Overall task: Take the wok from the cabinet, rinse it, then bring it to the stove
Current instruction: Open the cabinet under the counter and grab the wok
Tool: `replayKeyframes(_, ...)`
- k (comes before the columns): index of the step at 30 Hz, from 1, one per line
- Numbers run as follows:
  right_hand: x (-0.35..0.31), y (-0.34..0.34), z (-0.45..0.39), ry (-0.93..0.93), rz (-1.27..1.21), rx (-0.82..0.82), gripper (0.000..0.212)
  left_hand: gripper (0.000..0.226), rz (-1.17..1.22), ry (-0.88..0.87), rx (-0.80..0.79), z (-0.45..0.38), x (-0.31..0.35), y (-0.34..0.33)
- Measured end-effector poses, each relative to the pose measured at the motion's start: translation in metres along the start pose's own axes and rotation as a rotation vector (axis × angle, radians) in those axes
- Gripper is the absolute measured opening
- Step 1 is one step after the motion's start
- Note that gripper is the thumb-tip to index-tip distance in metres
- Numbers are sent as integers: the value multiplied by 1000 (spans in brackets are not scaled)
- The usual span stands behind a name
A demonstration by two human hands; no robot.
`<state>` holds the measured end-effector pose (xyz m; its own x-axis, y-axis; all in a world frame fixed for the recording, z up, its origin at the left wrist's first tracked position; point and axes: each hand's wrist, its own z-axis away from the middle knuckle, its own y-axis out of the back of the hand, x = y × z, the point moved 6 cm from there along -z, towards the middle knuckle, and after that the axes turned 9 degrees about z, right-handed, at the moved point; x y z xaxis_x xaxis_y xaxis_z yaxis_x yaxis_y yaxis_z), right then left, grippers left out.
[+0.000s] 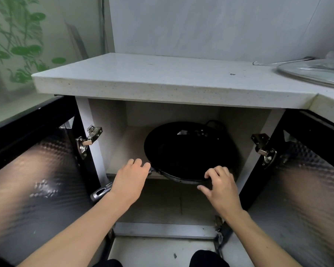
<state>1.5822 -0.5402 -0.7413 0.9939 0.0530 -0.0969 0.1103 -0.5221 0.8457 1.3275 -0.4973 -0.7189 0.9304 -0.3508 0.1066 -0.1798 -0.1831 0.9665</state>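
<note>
Open cabinet [112,135] beneath a pale countertop [162,81], both doors swung wide to either side; a black wok [183,153] sits on the shelf inside, its bowl facing up and tipped slightly toward the viewer, its near rim overhanging the shelf's front edge; the wok's long axis runs from a small loop handle at the back right, across the bowl, to a long handle [101,192] that projects forward and to the lower left, its metal end showing below the left wrist; left hand [129,180] lies over that handle just where it joins the rim, fingers curled down upon it, though whether they have fully closed round it cannot be told, the palm hiding the contact; right hand [219,186] rests at the near rim, fingertips hooked over the edge, thumb spread and free beneath, a loose pinch rather than a firm hold; the left hand is thus the nearer to the handle, and the withdrawal probably follows the handle's line, forward and out.
</note>
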Motion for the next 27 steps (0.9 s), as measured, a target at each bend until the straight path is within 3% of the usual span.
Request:
replayKeyframes(16, -5, 14, 5, 104, -68, 83, 43, 37, -17, -62, 25, 16, -6, 16)
replayKeyframes(23, -7, 9, 11, 127, -62, 41, 41, 58, -111, -26, -54, 18, 1, 13)
replayKeyframes(27, -19, 19, 8, 131, -72, -60, 41, 59, -41, 10, -71, 23, -4, 23)
